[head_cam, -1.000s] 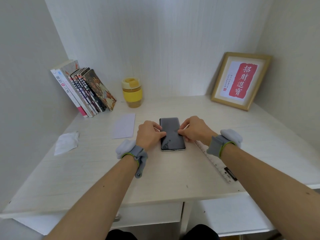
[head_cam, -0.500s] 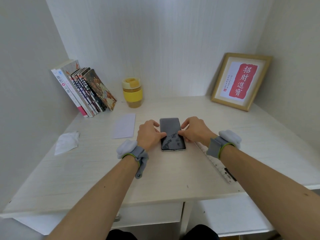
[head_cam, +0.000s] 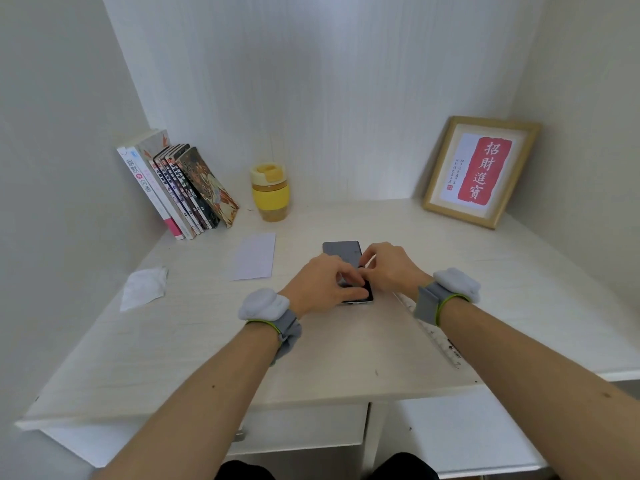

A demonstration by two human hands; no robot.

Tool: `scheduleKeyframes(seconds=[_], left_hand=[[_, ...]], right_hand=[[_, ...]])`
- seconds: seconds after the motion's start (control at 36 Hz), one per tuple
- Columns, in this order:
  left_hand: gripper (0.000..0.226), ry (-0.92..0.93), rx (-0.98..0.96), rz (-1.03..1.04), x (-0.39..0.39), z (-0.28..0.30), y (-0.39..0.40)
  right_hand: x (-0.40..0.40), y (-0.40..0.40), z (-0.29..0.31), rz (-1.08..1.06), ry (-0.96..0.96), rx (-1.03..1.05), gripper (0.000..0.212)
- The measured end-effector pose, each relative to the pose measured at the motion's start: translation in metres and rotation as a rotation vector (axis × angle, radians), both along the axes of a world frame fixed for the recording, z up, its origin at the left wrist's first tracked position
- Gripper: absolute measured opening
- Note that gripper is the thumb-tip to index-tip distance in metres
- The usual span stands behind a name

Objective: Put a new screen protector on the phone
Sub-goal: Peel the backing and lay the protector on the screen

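Pressing down near the close end of the dark flat glass-faced phone lying mid-desk, my left hand and right hand meet, fingertips together on its screen; whether they pinch the film I cannot tell. I judge the protector thin, stiff, brittle; hold its edges only.

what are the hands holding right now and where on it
Both hands meet over the near end of the phone. The left hand and right hand have fingers curled there, but what they pinch cannot be told.
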State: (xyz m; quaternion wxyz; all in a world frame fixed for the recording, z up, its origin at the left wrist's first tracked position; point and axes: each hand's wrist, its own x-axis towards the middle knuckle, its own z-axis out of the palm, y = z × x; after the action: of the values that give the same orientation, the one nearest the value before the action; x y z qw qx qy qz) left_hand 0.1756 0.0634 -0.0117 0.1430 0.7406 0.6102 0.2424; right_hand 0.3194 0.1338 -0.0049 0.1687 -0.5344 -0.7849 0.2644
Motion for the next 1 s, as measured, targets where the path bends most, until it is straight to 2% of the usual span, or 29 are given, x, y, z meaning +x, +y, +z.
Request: scheduleKeyframes(seconds=[0.11, 0.22, 0.31, 0.39, 0.56, 0.67, 0.72, 0.81, 0.89, 1.0], left_hand=[[0.034, 0.092, 0.021, -0.034, 0.0, -0.004, -0.003], [0.036, 0.128, 0.01, -0.03, -0.003, -0.008, -0.003], [0.032, 0.126, 0.021, -0.037, -0.005, -0.008, -0.002], [0.03, 0.112, 0.035, -0.038, -0.005, -0.011, 0.0], [0.031, 0.073, 0.035, -0.03, -0.008, -0.015, 0.002], [0.037, -0.106, 0.075, 0.129, -0.01, -0.02, 0.008], [0.051, -0.071, 0.092, 0.268, -0.011, -0.022, 0.012], [0.067, 0.027, -0.019, 0.412, -0.011, -0.024, 0.018], [0.061, 0.017, -0.053, 0.399, -0.009, -0.031, 0.027], [0.064, 0.035, -0.065, 0.361, -0.006, -0.035, 0.034]], right_hand=[[0.0, -0.002, 0.001, -0.025, 0.007, 0.014, 0.032], [-0.003, -0.003, 0.003, -0.106, 0.046, -0.006, 0.042], [-0.005, -0.003, 0.004, -0.148, 0.048, -0.024, 0.041], [-0.008, -0.001, 0.003, -0.159, 0.046, -0.041, 0.031], [-0.007, 0.001, 0.005, -0.175, 0.082, -0.106, 0.036], [-0.006, 0.003, 0.004, -0.165, 0.109, -0.134, 0.035], [-0.005, 0.005, 0.005, -0.16, 0.105, -0.16, 0.03], [-0.003, 0.009, 0.007, -0.168, 0.131, -0.197, 0.029], [-0.003, 0.012, 0.007, -0.166, 0.15, -0.21, 0.035], [-0.008, 0.013, 0.007, -0.111, 0.069, -0.157, 0.034]])
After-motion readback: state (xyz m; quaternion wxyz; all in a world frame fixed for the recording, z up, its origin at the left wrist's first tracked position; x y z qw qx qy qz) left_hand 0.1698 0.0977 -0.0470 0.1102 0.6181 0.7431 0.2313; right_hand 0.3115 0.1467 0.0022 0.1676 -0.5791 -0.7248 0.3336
